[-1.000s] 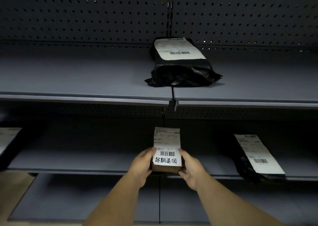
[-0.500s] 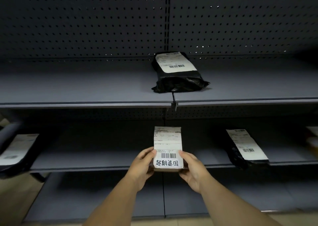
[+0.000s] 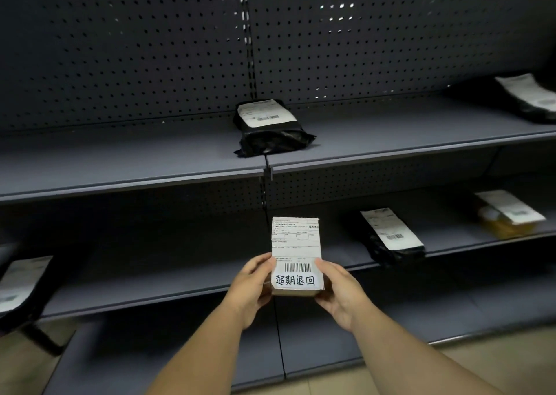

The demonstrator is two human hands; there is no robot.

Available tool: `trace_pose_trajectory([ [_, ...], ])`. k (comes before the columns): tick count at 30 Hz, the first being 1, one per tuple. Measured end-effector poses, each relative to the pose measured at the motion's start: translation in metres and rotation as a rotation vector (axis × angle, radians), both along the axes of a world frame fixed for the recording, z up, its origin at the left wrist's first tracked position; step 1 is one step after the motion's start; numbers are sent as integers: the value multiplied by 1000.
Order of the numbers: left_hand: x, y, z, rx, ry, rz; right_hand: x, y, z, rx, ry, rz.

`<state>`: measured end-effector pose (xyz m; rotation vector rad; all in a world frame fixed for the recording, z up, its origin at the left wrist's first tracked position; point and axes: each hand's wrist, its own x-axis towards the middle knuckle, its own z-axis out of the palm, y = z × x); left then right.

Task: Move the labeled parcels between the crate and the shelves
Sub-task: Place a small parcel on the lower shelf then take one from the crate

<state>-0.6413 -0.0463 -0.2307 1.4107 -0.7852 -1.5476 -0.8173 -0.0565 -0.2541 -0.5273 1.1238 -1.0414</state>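
A small brown box parcel (image 3: 296,244) with a white shipping label and handwritten characters is held up in front of the middle shelf (image 3: 150,292). My left hand (image 3: 251,286) grips its left side and my right hand (image 3: 340,292) its right side. A black bagged parcel (image 3: 270,129) lies on the upper shelf (image 3: 120,165). Another black parcel (image 3: 391,235) and a yellow one (image 3: 505,217) lie on the middle shelf to the right. No crate is in view.
A black parcel (image 3: 532,96) sits at the far right of the upper shelf. At the left edge another labeled parcel (image 3: 21,283) rests on a neighbouring shelf. The perforated back panel (image 3: 150,48) rises behind. A bottom shelf (image 3: 180,343) and tan floor lie below.
The view has pulled back and turned right, so the shelves look smaller and parcels at the far right came into sight. Both hands keep their hold on the box parcel.
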Motion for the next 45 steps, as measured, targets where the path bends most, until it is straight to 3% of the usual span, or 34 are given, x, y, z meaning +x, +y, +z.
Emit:
trace_pose_trajectory([
  [8, -77, -24, 19, -46, -146, -132, -78, 10, 17, -29, 21, -181],
  [13, -155, -49, 32, -266, -486, -169, -162, 17, 24, -29, 63, -345],
  [17, -236, -64, 39, -482, -927, -300, -239, 31, 30, -8, 87, -498],
  [24, -388, -62, 55, -888, -1328, -478, -372, 69, 33, -8, 114, -719],
  [31, -514, -43, 63, -1103, -1424, -593, -479, 111, 39, -25, 172, -855],
  [45, -680, -27, 57, -1331, -1314, -737, -603, 166, 42, -16, 189, -1119],
])
